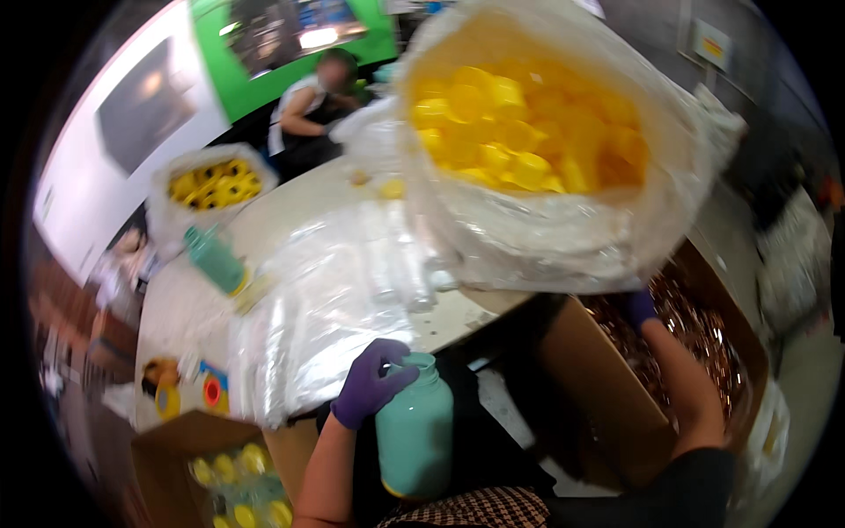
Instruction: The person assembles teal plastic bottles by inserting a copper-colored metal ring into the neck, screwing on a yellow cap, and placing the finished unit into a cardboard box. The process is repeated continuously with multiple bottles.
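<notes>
My left hand (374, 385), in a purple glove, grips a wide teal bottle (415, 436) by its uncapped neck, fingers closed round the rim. The bottle stands upright at my lap, with a yellow edge at its base. Off to the right, my right hand (641, 305), gloved in purple too, reaches into a cardboard box (563, 365) of shiny copper-coloured pieces (695, 330). Its fingers are hidden among the pieces and behind the big bag's edge.
A large clear bag (546, 238) of yellow caps (502, 132) stands on the table (176, 299). Flat plastic bags (326, 282) lie beside another teal bottle (214, 260). Lower left, a cardboard box (167, 449) holds yellow-capped bottles. Tape rolls (214, 392) sit nearby. A person (308, 114) sits across.
</notes>
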Tool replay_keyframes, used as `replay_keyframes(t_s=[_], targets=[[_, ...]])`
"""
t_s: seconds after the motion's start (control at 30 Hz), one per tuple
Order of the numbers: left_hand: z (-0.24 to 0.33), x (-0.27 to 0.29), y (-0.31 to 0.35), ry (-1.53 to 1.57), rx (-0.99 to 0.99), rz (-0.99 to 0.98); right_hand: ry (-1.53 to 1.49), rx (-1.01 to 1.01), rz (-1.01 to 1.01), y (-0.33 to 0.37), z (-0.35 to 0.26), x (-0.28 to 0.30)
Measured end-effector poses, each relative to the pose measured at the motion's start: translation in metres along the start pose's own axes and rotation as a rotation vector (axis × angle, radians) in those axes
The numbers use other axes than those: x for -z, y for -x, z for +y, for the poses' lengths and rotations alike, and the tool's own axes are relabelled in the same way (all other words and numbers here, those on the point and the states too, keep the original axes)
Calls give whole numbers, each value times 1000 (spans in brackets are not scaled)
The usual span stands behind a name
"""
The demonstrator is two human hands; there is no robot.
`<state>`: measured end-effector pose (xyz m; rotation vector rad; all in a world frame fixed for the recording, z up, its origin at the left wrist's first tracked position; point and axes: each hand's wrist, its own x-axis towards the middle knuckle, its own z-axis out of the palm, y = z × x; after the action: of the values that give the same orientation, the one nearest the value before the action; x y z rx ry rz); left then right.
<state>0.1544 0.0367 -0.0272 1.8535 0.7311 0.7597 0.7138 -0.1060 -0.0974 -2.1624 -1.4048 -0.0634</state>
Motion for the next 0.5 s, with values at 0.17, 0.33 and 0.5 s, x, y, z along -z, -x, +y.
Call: replay_keyframes(t_s=[0.17,0.33,0.5], targets=[[-15,26,47,426,83,22,415,120,-270,-24,20,-24],[-59,23,73,554,-9,175,44,-82,-193,-8,91,48],[-77,30,89,455,58,170,-134,-468,-440,39,97,180]])
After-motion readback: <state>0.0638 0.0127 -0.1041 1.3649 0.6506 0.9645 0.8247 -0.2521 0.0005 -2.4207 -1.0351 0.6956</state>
